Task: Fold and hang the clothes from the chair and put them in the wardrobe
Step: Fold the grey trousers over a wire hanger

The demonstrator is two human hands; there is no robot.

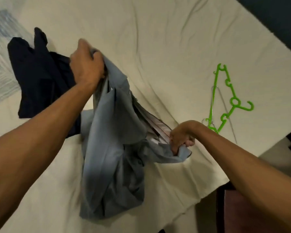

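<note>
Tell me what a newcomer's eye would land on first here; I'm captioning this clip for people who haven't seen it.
First, the grey-blue garment at centre, stretched between the left hand gripping its upper end and the right hand gripping its lower edge, above the cream bedsheet. Next, the bright green hanger lying on the sheet at right. Then the dark navy garment spread out at left.

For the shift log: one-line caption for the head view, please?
Left hand and right hand hold a grey garment over the bed, green hanger nearby.
</note>
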